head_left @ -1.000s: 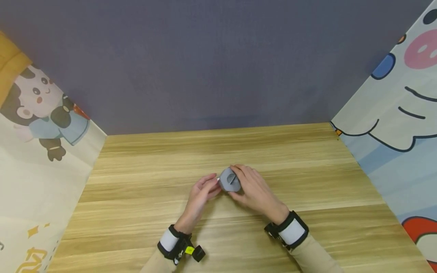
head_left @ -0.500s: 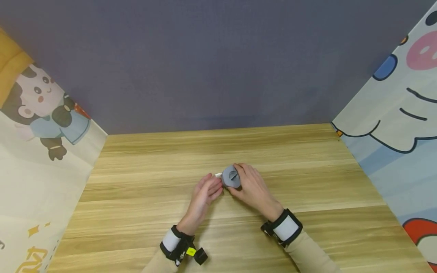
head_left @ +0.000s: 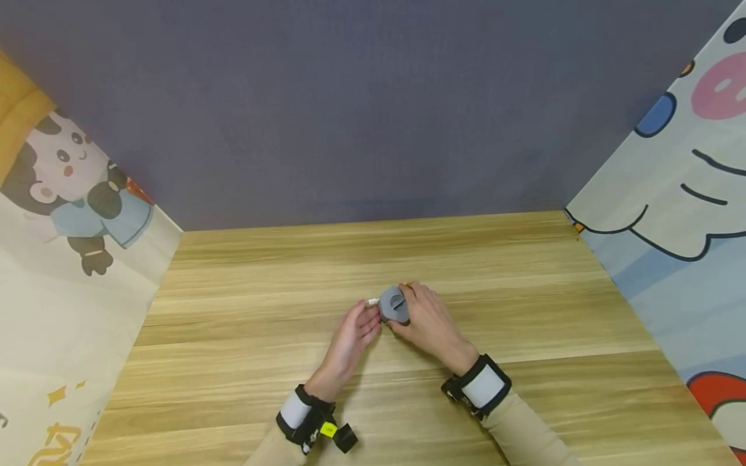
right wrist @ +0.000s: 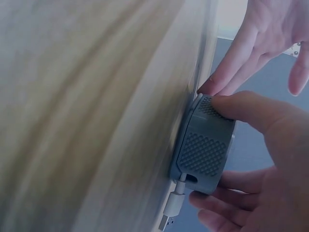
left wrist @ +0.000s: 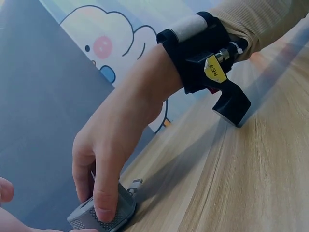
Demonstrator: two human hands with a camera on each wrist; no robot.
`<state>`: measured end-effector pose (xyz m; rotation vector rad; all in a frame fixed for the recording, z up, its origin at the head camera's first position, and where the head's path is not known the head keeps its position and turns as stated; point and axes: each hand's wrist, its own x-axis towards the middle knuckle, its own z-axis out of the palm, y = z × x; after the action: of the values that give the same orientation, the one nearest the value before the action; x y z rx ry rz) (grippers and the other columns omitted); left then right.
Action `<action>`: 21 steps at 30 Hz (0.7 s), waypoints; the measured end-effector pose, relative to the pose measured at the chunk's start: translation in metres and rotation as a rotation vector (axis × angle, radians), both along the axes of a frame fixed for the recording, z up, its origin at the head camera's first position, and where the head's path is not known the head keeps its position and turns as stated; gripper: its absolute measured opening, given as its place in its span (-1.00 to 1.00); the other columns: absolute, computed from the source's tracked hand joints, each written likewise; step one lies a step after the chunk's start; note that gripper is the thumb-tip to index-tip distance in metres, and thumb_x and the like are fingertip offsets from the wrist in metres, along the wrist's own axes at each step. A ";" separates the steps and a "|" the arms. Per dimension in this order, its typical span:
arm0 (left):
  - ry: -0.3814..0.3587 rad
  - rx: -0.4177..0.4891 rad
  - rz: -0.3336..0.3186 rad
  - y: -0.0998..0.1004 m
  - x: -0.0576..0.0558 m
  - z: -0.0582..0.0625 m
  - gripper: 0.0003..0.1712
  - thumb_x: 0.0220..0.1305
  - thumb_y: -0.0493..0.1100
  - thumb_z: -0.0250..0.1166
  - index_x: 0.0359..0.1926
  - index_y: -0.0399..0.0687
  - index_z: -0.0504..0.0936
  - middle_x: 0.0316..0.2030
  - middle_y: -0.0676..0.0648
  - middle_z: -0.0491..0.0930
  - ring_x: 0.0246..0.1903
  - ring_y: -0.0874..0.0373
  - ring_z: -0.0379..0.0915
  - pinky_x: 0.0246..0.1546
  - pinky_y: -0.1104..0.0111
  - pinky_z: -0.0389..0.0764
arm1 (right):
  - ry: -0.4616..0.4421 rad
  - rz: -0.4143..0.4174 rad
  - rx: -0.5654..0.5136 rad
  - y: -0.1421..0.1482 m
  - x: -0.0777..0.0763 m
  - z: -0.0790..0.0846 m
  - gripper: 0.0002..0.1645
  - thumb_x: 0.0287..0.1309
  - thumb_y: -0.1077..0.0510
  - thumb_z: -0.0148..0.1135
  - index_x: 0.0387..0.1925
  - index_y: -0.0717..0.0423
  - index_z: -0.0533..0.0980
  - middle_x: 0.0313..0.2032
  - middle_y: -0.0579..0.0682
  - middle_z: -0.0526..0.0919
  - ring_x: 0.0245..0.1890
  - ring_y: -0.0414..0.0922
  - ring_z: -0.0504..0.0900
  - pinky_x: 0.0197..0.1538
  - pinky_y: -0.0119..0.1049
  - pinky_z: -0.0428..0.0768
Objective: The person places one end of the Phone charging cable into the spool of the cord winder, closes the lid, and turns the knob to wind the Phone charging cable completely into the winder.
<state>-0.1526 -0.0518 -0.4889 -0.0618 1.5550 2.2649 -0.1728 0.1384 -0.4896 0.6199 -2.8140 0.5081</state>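
A grey, rounded retractable charging cable (head_left: 392, 305) with a slotted knob on top is low over or on the wooden table. My right hand (head_left: 430, 322) grips its case between thumb and fingers. A white connector (head_left: 372, 301) sticks out of its left side. In the right wrist view, a white USB plug (right wrist: 174, 202) hangs from a slot in the ribbed side. My left hand (head_left: 350, 336) lies by the left side with fingers extended, fingertips at the case and thumb near the connector. The left wrist view shows the right thumb on the case (left wrist: 126, 209).
The wooden table (head_left: 262, 278) runs back to a dark grey panel (head_left: 373, 116). Cartoon-printed panels (head_left: 658, 213) stand at both sides. Each wrist wears a strapped camera mount, and the left one (head_left: 345, 438) juts out low over the table.
My left fingers have come off the white connector, which now shows more fully. The left hand has drawn slightly toward me. The right hand, still gripping the case, has barely shifted.
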 end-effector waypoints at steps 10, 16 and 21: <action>-0.026 -0.006 -0.008 0.001 0.000 0.000 -0.13 0.64 0.08 -0.16 0.53 -0.58 -0.18 0.47 -0.61 0.05 0.50 -0.41 0.02 0.53 -0.04 0.17 | -0.025 -0.001 0.025 -0.002 0.000 0.002 -0.06 0.00 -0.09 0.62 0.24 0.45 0.47 0.05 0.25 0.59 0.01 0.11 0.61 0.15 0.01 0.64; -0.023 -0.003 -0.016 0.000 0.002 0.000 -0.14 0.64 0.06 -0.16 0.53 -0.58 -0.18 0.48 -0.60 0.02 0.51 -0.40 -0.01 0.54 -0.04 0.15 | -0.083 -0.010 0.025 -0.001 0.002 0.003 -0.01 0.07 -0.14 0.57 0.32 0.42 0.41 0.14 0.28 0.57 0.10 0.17 0.60 0.24 0.07 0.58; -0.019 -0.012 -0.036 -0.005 0.002 -0.001 -0.13 0.64 0.05 -0.13 0.56 -0.53 -0.22 0.50 -0.58 0.00 0.53 -0.38 -0.03 0.55 -0.03 0.12 | -0.106 -0.015 -0.020 0.001 0.005 0.005 0.05 0.09 -0.21 0.54 0.37 0.39 0.37 0.21 0.31 0.55 0.19 0.22 0.57 0.30 0.13 0.53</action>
<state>-0.1506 -0.0565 -0.4896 -0.0573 1.5480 2.2208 -0.1680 0.1395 -0.4845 0.5834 -2.9069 0.5816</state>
